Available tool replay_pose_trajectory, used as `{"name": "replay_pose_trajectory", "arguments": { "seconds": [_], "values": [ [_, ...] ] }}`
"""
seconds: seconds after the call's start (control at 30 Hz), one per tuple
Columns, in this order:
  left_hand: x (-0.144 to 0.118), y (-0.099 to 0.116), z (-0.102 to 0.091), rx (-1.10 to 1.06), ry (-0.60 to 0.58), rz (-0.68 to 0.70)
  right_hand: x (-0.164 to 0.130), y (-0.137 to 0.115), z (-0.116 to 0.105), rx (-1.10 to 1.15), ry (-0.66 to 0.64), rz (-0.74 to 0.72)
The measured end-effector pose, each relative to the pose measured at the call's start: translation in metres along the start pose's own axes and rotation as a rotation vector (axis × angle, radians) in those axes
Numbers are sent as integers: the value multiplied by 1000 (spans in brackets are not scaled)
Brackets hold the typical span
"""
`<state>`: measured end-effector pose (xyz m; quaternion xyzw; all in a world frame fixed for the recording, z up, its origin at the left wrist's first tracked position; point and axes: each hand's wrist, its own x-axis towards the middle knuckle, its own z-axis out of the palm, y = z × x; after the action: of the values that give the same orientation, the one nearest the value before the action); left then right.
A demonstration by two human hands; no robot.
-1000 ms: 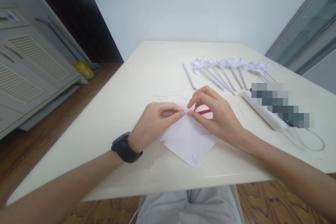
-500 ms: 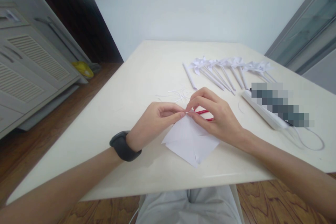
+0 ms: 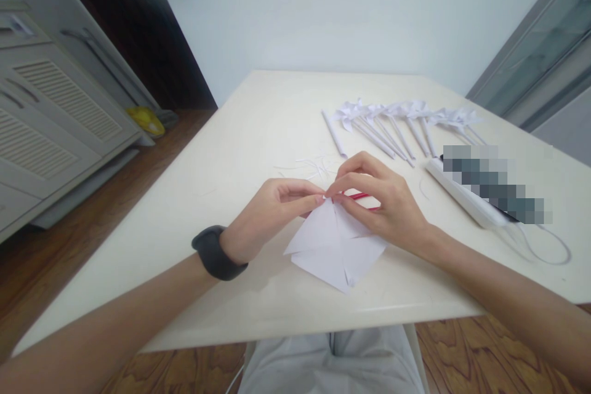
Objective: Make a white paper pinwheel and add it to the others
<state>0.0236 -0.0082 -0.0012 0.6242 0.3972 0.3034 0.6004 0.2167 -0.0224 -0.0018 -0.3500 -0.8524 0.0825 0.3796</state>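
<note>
A white square of paper point(image 3: 333, 249) lies on the cream table point(image 3: 258, 129), cut or creased along its diagonals. My left hand point(image 3: 272, 212) and my right hand point(image 3: 381, 200) meet at its far corner and both pinch the paper's tip there, lifting that flap a little. A black watch sits on my left wrist. Red-handled scissors point(image 3: 357, 196) lie on the table under my right hand, mostly hidden by it.
Several finished white paper pinwheels on rolled paper sticks point(image 3: 397, 123) lie in a row at the far right. Thin paper scraps point(image 3: 311, 166) are scattered behind my hands. A white power strip point(image 3: 462, 197) with its cable lies to the right. A cabinet point(image 3: 50, 111) stands at left.
The far flap of the paper has been raised slightly between my fingertips, and the sheet has shifted a little. Both hands stay at the same corner.
</note>
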Motion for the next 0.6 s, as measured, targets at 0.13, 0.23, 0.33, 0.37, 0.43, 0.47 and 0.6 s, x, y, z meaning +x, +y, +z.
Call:
{"name": "replay_pose_trajectory", "arguments": {
  "seconds": [0.13,0.23,0.33,0.37,0.43,0.47,0.6],
  "values": [
    [-1,2,1,-37,-7,-1,0,2,0,-19,29,-61],
    [-1,2,1,-88,-26,1,1,2,0,-23,43,-74],
    [-1,0,0,-101,-41,-13,1,1,-1,-11,48,-63],
    [0,0,0,-97,-42,-17,1,1,-1,-4,47,-57],
    [0,-1,0,-82,-40,-18,1,0,-1,8,41,-44],
    [0,-1,0,-74,-39,-15,1,0,-2,11,36,-35],
    [1,0,0,-36,-33,12,1,-3,-2,23,7,9]
  ]
}}
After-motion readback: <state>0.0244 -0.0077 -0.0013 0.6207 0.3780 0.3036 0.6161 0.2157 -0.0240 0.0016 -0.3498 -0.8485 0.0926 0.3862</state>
